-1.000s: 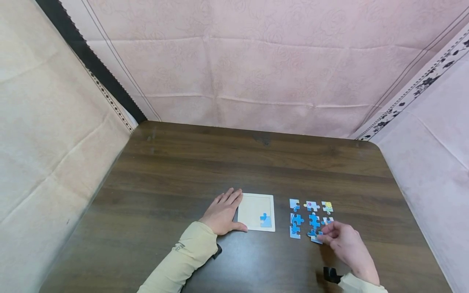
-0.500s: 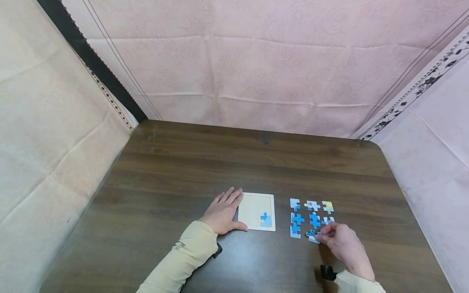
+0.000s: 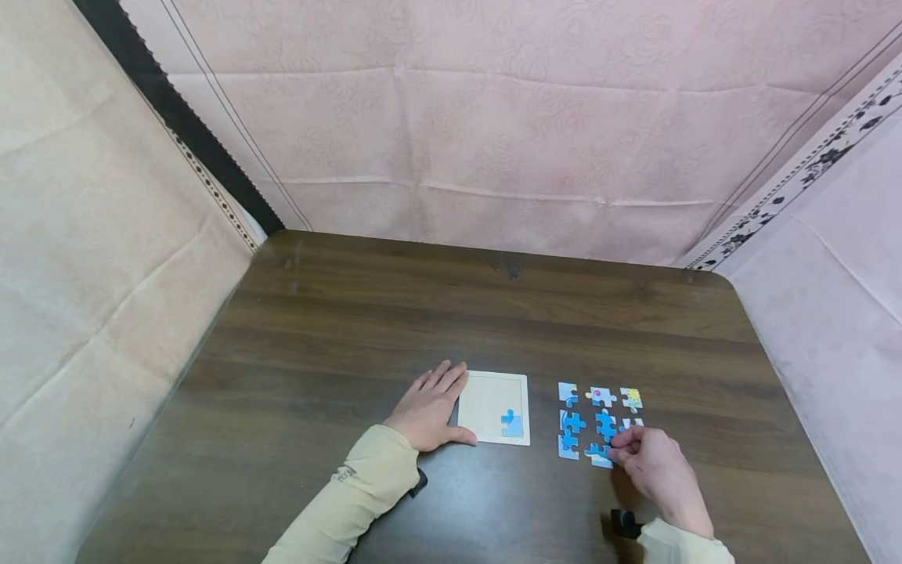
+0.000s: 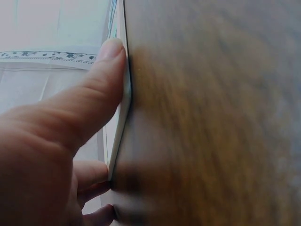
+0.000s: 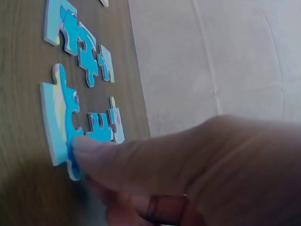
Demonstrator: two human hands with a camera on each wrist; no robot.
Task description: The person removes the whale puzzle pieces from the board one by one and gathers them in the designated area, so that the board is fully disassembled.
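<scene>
My left hand (image 3: 428, 413) rests at the left side of a square, pale puzzle tray (image 3: 486, 401), fingers spread, thumb by its near edge. In the left wrist view the thumb (image 4: 96, 84) presses along the tray's rim. One blue jigsaw piece (image 3: 513, 428) lies in the tray's near right corner. My right hand (image 3: 658, 474) pinches a jigsaw piece (image 3: 598, 457) with a blue figure and pale border, at the near end of the middle column. The right wrist view has the thumb on this piece (image 5: 56, 125), other fingers curled beneath, partly hidden.
Several more jigsaw pieces lie in columns right of the tray: a left column (image 3: 568, 423), a middle one (image 3: 604, 424) and a right one topped by a yellow-patterned piece (image 3: 631, 398). All lie on a dark wooden table (image 3: 395, 313), with pale cloth (image 3: 493, 157) hanging behind.
My right hand has moved slightly left, and the jigsaw piece at its fingertips has shifted left and straightened. My left hand and the tray have stayed in place.
</scene>
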